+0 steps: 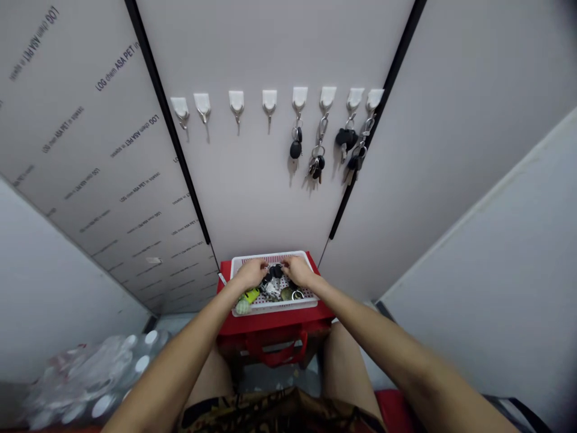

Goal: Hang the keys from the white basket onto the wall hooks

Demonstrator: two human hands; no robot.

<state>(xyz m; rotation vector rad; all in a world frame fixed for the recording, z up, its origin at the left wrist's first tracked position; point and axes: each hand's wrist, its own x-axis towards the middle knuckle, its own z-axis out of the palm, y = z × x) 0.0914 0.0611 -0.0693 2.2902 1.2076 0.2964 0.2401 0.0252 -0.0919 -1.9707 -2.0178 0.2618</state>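
Both hands are inside a white basket, over its far half. The left hand reaches in across the left edge, the right hand across the right, and their fingertips point inward at a bunch of black-headed keys that lies between them, near the middle of the far edge. Each grip is narrow, thumb and fingers drawn close together at the bunch; I cannot tell whether either one actually holds it.

Nearer the front edge, silver keys lie about the middle of the basket. A bright yellow-green item is toward the near left corner, with a pale green round item right at that corner. Toward the near right corner are an olive-coloured piece and, just beside it, a metal ring.

The basket sits on a red box with a red strap handle at its front. On the pale panel beyond, eight white hooks form a row; the four on the right carry hanging keys. Clear bottles with white caps stand at the lower left.
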